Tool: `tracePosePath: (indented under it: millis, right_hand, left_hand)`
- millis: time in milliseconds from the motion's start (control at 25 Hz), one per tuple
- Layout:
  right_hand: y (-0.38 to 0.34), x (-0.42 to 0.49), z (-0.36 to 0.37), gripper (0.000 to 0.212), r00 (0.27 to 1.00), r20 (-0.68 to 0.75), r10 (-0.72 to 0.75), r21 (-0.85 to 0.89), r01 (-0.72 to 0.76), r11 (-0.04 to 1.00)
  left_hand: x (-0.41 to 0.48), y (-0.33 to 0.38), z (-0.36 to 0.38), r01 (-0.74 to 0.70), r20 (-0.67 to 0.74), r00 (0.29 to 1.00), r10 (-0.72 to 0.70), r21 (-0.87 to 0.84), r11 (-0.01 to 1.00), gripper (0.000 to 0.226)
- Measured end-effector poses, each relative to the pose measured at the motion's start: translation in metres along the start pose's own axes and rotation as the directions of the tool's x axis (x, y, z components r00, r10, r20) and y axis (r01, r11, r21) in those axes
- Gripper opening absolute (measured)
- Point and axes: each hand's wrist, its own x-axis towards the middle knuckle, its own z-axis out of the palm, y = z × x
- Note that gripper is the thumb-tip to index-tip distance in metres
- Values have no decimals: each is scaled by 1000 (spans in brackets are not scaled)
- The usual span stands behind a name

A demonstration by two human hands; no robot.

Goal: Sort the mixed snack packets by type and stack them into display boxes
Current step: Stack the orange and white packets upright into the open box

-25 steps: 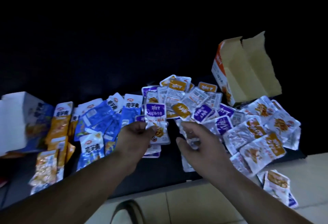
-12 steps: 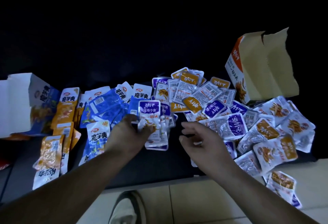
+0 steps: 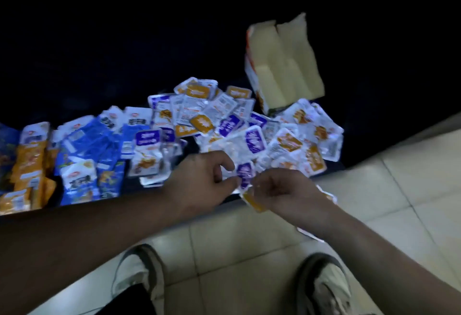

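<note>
1. Packets (image 3: 219, 112) lie mixed in a heap just beyond our hands, so we judge the sorting well short of done. The display box (image 3: 282, 65) stands open past the heap, beyond the right hand.
2. Our left hand (image 3: 202, 180) pinches the edge of a purple-labelled packet (image 3: 245, 174) between thumb and curled forefinger, as far as the blur lets us tell.
3. Our right hand (image 3: 282, 190) is closed round an orange-labelled packet (image 3: 254, 202), which juts out below its fingers. Its fingertips meet the purple one too.
4. Next, we judge, the two kinds must be parted. Purple goes to the purple stack (image 3: 147, 150) just beyond the left hand, and orange toward the orange-labelled ones (image 3: 299, 140) beyond the right.
5. Blue packets (image 3: 87, 140) and yellow ones (image 3: 30, 160) lie grouped well out to the left of the left hand.
6. White characters show on the purple and orange labels, but blur leaves none readable, and we can make out no brand.
</note>
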Motion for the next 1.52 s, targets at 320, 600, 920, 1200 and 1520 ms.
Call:
tracePosePath:
  millis: [320,600,920,1200,1520]
  right_hand:
    - [169,-25,-84,47,874,-381,301,-401,-449,798]
    - [186,8,-65,79,865,-394,310,-253,-427,868]
    - [144,-27,-41,67,786,-380,488,462,-296,836]
    - [76,-70,-30,54,916,-371,152,515,67,855]
    - [-9,-24,31,42,967,-253,-15,445,130,886]
  left_hand:
    - [-32,36,218,-4,471,878,-82,178,984,36]
    - [10,38,257,329,383,892,-240,-184,926,45]
    - [5,51,235,551,417,831,-367,-530,645,40]
    - [-9,77,121,433,301,901,-312,-611,662,33]
    - [-35,30,6,367,176,928,-327,-573,733,30]
